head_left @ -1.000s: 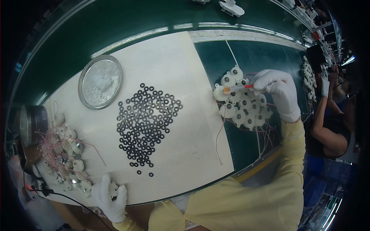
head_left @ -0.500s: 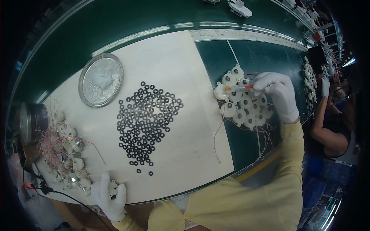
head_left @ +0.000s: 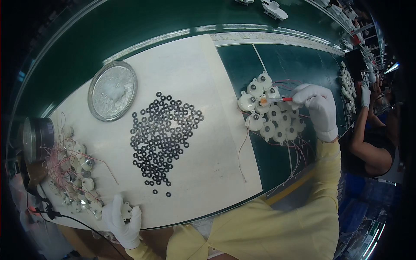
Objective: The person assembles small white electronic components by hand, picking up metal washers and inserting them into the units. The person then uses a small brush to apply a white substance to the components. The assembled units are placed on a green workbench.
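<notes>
My right hand (head_left: 318,108), in a white glove, pinches a small brush (head_left: 277,100) with a red handle and orange-tinted bristles. Its tip lies over a cluster of round white motors (head_left: 268,129) with dark centres and thin wires. Whether the bristles touch a motor, I cannot tell. At the near left edge of the board, my gloved left hand (head_left: 122,223) has thumb and fingers around one round white motor (head_left: 126,211), partly hidden by the hand. Beside it lies a heap of similar motors (head_left: 80,173) with tangled pink wires.
Many black rings (head_left: 160,143) are spread over the white board (head_left: 212,173). A round dish (head_left: 112,93) with white paste stands at the far left, near a dark round tin (head_left: 38,138). Rightward, another person's gloved hand (head_left: 365,96) is by more white motors (head_left: 347,89).
My right hand and the brush have shifted slightly to the right, and the brush tip has moved off the leftmost motor. My left hand stays put with its motor.
</notes>
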Available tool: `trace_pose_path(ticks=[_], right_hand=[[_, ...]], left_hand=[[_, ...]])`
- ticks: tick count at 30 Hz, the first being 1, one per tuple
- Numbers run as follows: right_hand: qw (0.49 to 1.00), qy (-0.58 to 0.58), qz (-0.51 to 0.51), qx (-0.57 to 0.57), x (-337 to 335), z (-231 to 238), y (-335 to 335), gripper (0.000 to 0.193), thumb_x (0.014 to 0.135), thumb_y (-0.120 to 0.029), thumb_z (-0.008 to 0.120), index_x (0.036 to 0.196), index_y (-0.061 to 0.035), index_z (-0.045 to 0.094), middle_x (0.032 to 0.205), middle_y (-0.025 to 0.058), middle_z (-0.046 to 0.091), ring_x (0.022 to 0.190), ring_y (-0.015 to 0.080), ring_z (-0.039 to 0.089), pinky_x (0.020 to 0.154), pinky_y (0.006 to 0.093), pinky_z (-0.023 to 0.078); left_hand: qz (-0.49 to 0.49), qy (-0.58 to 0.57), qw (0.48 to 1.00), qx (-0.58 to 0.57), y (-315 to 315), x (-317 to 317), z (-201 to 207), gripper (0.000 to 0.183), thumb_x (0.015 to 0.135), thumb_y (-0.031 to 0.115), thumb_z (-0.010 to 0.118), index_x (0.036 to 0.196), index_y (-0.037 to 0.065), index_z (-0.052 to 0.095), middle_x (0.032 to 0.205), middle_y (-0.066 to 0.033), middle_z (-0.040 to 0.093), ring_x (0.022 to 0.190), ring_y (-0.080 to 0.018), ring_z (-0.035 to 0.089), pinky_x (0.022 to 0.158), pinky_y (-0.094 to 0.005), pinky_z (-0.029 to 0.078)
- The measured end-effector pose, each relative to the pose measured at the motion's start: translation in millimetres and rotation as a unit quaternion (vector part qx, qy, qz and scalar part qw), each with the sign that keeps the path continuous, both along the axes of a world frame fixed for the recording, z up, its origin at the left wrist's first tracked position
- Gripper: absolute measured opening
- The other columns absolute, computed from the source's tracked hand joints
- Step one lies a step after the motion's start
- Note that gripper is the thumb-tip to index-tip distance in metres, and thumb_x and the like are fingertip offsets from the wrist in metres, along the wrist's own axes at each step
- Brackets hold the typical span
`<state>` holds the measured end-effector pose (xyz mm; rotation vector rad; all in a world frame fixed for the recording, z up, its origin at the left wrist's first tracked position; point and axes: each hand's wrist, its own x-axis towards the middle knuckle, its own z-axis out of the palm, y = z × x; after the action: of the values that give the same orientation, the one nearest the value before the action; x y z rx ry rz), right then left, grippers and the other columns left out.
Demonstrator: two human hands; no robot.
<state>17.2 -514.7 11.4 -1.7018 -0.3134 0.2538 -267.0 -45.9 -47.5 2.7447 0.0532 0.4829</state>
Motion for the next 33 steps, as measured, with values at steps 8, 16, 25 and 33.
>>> trace_pose_path(ticks=[8, 16, 25, 33], right_hand=[[1.000, 0.004, 0.005, -0.024, 0, -3, 5, 0.030, 0.076, 0.000, 0.051, 0.091, 0.0080, 0.076, 0.092, 0.0169, 0.074, 0.079, 0.0204, 0.068, 0.074, 0.0303, 0.055], [0.999, 0.016, -0.004, -0.040, 0, -4, -1, 0.030, 0.076, -0.001, 0.051, 0.091, 0.0082, 0.076, 0.094, 0.0168, 0.074, 0.078, 0.0203, 0.069, 0.071, 0.0292, 0.055], [1.000, -0.001, -0.014, -0.021, -6, 2, -9, 0.029, 0.076, -0.001, 0.053, 0.091, 0.0088, 0.076, 0.098, 0.0181, 0.073, 0.080, 0.0225, 0.070, 0.077, 0.0321, 0.057], [0.998, 0.025, -0.015, -0.051, -7, 3, 6, 0.030, 0.077, 0.002, 0.051, 0.094, 0.0091, 0.076, 0.098, 0.0169, 0.073, 0.081, 0.0206, 0.070, 0.076, 0.0294, 0.056]], left_hand=[[-0.002, -0.004, 1.000, 0.009, 0, 0, 0, 0.061, 0.079, 0.018, 0.082, 0.134, 0.004, 0.064, 0.095, -0.0080, 0.066, 0.085, -0.0291, 0.056, 0.080, -0.0436, 0.046], [-0.001, -0.007, 1.000, 0.031, -1, -1, 0, 0.061, 0.078, 0.017, 0.082, 0.135, 0.004, 0.063, 0.101, -0.0099, 0.067, 0.087, -0.0301, 0.058, 0.081, -0.0445, 0.047], [-0.001, -0.005, 1.000, 0.015, -1, 1, 1, 0.062, 0.076, 0.015, 0.082, 0.135, 0.005, 0.064, 0.103, -0.0103, 0.066, 0.087, -0.0300, 0.058, 0.080, -0.0438, 0.048], [-0.007, -0.007, 0.999, 0.036, 0, 2, 2, 0.062, 0.076, 0.013, 0.081, 0.134, 0.004, 0.064, 0.094, -0.0076, 0.064, 0.082, -0.0273, 0.056, 0.075, -0.0422, 0.047]])
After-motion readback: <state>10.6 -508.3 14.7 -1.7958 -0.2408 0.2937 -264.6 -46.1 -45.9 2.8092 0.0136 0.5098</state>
